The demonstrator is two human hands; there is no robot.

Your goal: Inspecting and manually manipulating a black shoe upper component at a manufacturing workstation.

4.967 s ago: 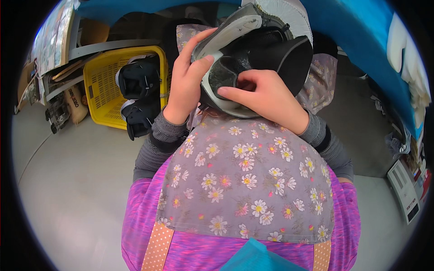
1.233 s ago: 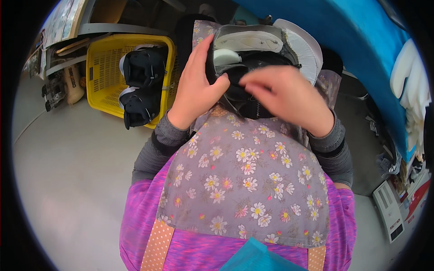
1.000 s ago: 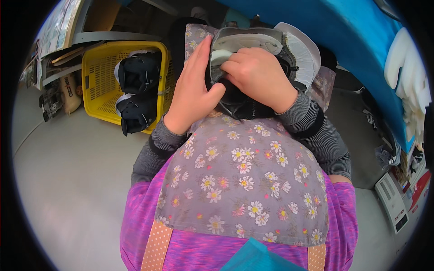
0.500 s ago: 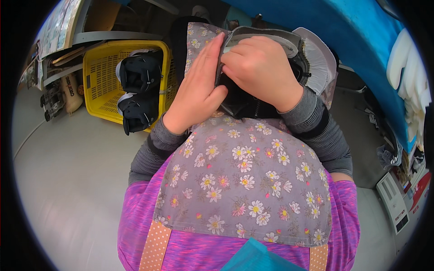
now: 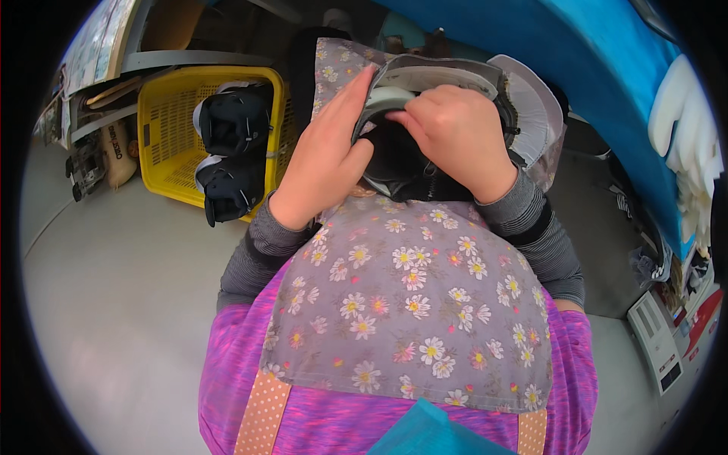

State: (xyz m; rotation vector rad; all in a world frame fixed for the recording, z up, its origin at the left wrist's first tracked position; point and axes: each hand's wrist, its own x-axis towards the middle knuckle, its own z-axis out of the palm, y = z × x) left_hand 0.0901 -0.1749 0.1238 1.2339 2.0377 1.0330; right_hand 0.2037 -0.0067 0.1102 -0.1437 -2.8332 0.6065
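Note:
A dark hollow boot-like item lies across my lap, its round opening facing up. Inside the grey rim runs a white curved band. My left hand lies along the left wall with fingers straight, the thumb bent over the edge. My right hand is closed at the far right part of the opening, fingers curled on the white band, thumb pointing inward; its fingertips are partly hidden. To the right of the item shows a pale pleated piece. A zip runs down the dark inside near my right wrist.
At left stands a yellow plastic basket with two black padded items in it. Blue sheeting hangs at the far right, beside stacked white foam pieces. A grey floral apron covers my lap.
My right hand has shifted right, away from the left wall, uncovering more of the opening and white band. The left hand stays against the side, a little lower.

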